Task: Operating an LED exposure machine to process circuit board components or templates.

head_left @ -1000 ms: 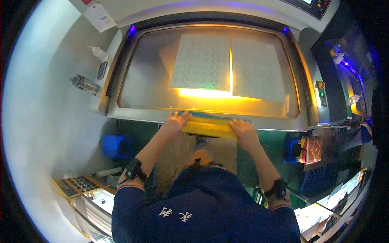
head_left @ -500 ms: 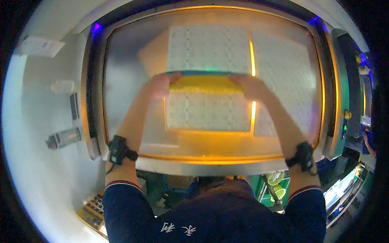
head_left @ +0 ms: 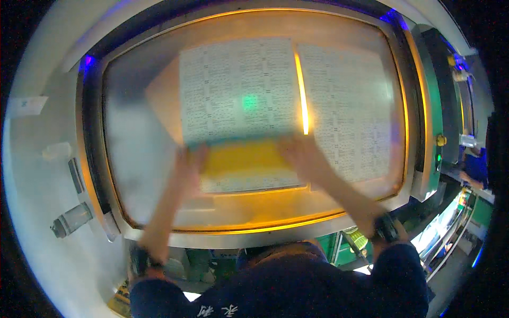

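Note:
A wide yellow bar point(head_left: 244, 160) with a blue-green far edge, blurred by motion, lies across the lower part of a pale sheet point(head_left: 233, 79) covered in fine printed rows. It looks like a squeegee or a long scraper, though I cannot be sure of its kind. My left hand point(head_left: 189, 159) grips its left end and my right hand point(head_left: 297, 152) its right end, fingers over the far edge. Right of a bright orange-lit gap lies a second printed sheet point(head_left: 350, 116). Both sheets rest on or under the hazy surface point(head_left: 132, 169) of a large framed, lit table.
A metal frame point(head_left: 196, 241) rims the table. On the left ledge lie a clear bottle point(head_left: 73, 218) and a dark flat bar point(head_left: 76, 176). A green control panel point(head_left: 432, 122) with a knob stands at right. Behind it, a person's dark blue sleeve point(head_left: 475, 164) shows.
Both hands have drawn the yellow bar toward me, from the sheet's middle to its lower part. The view has shifted, and a green light spot now shows on the sheet beyond the bar.

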`<state>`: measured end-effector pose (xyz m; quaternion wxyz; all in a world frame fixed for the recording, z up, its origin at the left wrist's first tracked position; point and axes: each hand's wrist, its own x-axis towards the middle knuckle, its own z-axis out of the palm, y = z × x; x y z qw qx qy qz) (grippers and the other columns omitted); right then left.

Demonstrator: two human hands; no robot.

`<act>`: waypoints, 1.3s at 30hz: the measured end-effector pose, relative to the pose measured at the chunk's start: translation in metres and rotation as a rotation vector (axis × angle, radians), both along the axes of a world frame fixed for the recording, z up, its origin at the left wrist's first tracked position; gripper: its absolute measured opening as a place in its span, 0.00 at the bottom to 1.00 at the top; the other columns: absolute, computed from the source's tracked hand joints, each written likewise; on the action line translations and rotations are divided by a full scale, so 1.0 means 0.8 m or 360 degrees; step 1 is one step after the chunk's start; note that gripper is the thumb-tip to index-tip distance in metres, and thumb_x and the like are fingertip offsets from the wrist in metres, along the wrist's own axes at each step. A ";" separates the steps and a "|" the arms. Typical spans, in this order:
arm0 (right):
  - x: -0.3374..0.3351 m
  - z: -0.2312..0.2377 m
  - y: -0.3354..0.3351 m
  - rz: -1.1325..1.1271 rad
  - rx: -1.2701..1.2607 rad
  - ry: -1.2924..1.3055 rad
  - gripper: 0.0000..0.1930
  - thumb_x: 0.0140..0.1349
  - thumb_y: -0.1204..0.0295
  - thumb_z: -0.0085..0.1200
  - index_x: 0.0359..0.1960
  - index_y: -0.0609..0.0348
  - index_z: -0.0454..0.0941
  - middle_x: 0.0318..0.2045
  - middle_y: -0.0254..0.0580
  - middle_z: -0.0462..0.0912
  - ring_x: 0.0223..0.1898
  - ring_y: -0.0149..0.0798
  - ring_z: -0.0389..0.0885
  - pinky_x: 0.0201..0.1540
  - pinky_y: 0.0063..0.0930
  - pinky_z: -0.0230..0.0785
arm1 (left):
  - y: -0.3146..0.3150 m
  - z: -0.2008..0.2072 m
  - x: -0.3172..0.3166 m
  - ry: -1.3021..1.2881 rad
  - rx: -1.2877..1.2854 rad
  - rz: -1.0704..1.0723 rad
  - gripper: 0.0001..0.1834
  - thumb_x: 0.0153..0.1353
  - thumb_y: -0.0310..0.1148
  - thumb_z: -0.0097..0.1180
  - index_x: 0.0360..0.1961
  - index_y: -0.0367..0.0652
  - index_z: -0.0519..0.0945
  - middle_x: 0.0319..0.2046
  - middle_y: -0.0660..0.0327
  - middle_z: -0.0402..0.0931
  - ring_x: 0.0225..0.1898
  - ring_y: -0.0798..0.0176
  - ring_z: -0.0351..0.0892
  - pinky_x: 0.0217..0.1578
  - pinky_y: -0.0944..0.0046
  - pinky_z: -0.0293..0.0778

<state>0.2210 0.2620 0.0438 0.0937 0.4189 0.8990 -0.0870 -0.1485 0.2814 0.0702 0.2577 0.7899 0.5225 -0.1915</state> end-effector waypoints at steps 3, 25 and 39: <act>0.047 0.081 -0.194 -0.0151 -0.0624 0.0460 0.26 0.58 0.69 0.51 0.61 0.49 0.72 0.64 0.51 0.69 0.63 0.59 0.68 0.65 0.59 0.58 | -0.229 0.034 0.023 -0.0128 -0.0098 -0.0283 0.42 0.53 0.27 0.51 0.72 0.46 0.57 0.74 0.59 0.49 0.66 0.22 0.55 0.66 0.28 0.49; 0.161 -0.004 0.126 -0.0363 0.0321 0.0118 0.32 0.57 0.74 0.52 0.67 0.44 0.65 0.67 0.39 0.67 0.65 0.47 0.67 0.65 0.52 0.59 | 0.129 -0.032 0.179 -0.0089 0.0679 -0.0007 0.43 0.51 0.31 0.63 0.70 0.52 0.61 0.64 0.48 0.66 0.63 0.32 0.62 0.64 0.36 0.58; 0.316 0.076 -0.292 -0.0313 -0.0473 0.0488 0.30 0.57 0.73 0.53 0.65 0.44 0.69 0.64 0.37 0.72 0.64 0.46 0.70 0.66 0.50 0.59 | -0.293 0.057 0.313 -0.0013 -0.0100 -0.0341 0.44 0.46 0.27 0.60 0.69 0.44 0.62 0.69 0.57 0.61 0.64 0.31 0.62 0.63 0.36 0.59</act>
